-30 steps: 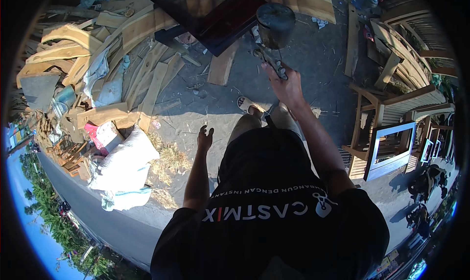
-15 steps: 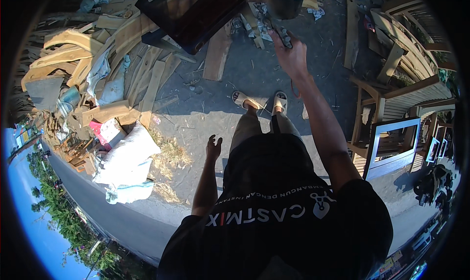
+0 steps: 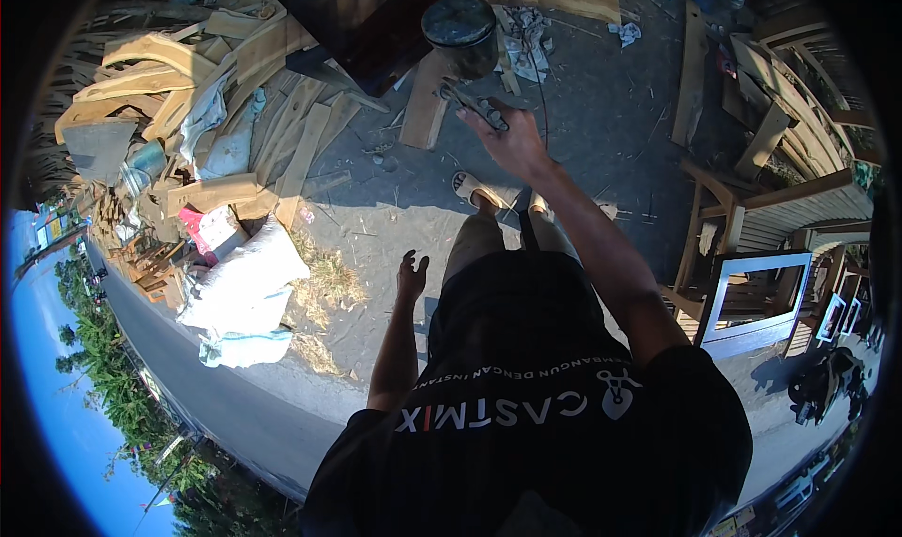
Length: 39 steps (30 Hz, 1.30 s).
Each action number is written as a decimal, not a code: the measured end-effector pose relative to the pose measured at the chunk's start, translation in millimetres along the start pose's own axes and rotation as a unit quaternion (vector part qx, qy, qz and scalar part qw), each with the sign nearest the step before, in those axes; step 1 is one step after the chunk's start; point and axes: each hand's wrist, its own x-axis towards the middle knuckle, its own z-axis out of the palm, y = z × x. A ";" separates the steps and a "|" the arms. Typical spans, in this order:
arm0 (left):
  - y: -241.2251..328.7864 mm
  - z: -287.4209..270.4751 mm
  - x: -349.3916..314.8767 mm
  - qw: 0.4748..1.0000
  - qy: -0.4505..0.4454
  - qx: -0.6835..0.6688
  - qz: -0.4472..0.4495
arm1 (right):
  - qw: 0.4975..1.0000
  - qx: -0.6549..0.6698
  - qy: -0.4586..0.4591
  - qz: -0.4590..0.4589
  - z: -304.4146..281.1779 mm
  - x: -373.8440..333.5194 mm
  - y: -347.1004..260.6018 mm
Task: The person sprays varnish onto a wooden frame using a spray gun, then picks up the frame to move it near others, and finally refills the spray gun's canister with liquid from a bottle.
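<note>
My right hand (image 3: 515,140) is stretched out ahead, its fingers wrapped round the metal handle of a spray gun (image 3: 484,111). A round, dark, stained cup (image 3: 460,37) sits at the gun's far end, and a thin hose (image 3: 543,91) runs by the hand. Just beyond and left of the cup lies a glossy dark red-brown wooden panel (image 3: 376,30), partly hidden by it. My left hand (image 3: 412,277) hangs low at my left side, holding nothing, with its fingers loosely bent and apart.
Cut planks and curved wood offcuts (image 3: 160,62) are heaped at the left, near white sacks (image 3: 246,288). A loose board (image 3: 425,114) lies on the ground ahead. Wooden furniture frames (image 3: 789,194) and a white-lit frame (image 3: 709,302) stand at the right.
My right hand has swung left with the spray gun, so its cup now stands in front of the dark panel's right end. My left hand stays low at my side.
</note>
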 end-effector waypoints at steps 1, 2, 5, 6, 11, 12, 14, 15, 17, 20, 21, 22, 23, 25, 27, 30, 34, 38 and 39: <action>0.9 -1.5 -0.1 1.000 0.003 -0.001 -0.003 | 1.000 0.010 -0.010 -0.004 2.5 -2.1 -1.5; 1.5 -3.3 -0.5 1.000 0.005 -0.002 -0.005 | 1.000 0.020 -0.020 -0.008 4.3 -2.8 -2.6; 6.6 -5.9 0.9 1.000 0.004 -0.001 -0.008 | 0.999 0.035 -0.004 0.033 1.6 1.1 9.8; 7.6 -4.8 -0.2 1.000 0.002 -0.002 -0.016 | 0.999 0.017 0.029 0.021 -1.9 5.2 15.7; 8.7 2.7 -6.6 0.999 -0.019 0.004 -0.035 | 0.986 -0.031 0.158 0.042 -40.5 31.3 33.4; 7.3 3.6 -7.2 0.999 -0.021 0.005 -0.034 | 0.984 -0.031 0.170 0.045 -48.8 35.7 32.2; 4.7 5.3 -9.0 0.999 -0.026 0.008 -0.032 | 0.979 -0.031 0.194 0.052 -63.5 42.0 29.4; 8.8 4.6 -7.5 0.999 -0.028 0.012 -0.031 | 0.981 -0.032 0.187 0.048 -69.3 44.7 30.9; 17.5 3.6 -4.7 0.999 -0.032 0.018 -0.028 | 0.983 -0.034 0.174 0.040 -79.9 48.4 34.0; 11.8 -1.6 0.3 1.000 -0.012 0.020 0.006 | 0.989 -0.018 0.135 0.064 -81.2 51.8 19.0; 18.7 -3.0 4.4 1.000 -0.012 0.028 0.008 | 0.989 -0.023 0.136 0.062 -80.9 51.9 19.6; 25.0 -3.9 6.6 0.999 -0.013 0.029 0.008 | 0.989 -0.027 0.136 0.061 -80.5 51.8 20.1; 30.9 -4.4 7.8 0.999 -0.014 0.029 0.007 | 0.989 -0.033 0.135 0.059 -81.7 51.1 20.9; 26.6 -3.7 6.8 1.000 0.001 0.018 0.014 | 0.993 -0.032 0.078 0.084 -86.2 47.3 9.7; 24.2 -1.8 3.9 1.000 -0.003 0.019 -0.002 | 0.994 -0.039 0.068 0.076 -89.0 50.0 7.5; 26.2 8.5 -2.0 1.000 -0.009 0.009 -0.022 | 0.993 -0.062 0.095 0.021 -94.3 64.1 12.8; 21.7 29.2 -18.0 0.998 -0.006 -0.013 -0.058 | 0.987 -0.097 0.104 -0.075 -97.0 102.7 6.7; 4.5 59.3 -47.5 0.994 -0.008 -0.026 -0.102 | 0.994 -0.109 0.020 0.009 -94.4 152.7 -22.1; 5.5 64.2 -48.6 0.994 -0.014 -0.021 -0.104 | 0.987 -0.146 0.054 -0.039 -93.0 173.8 -11.5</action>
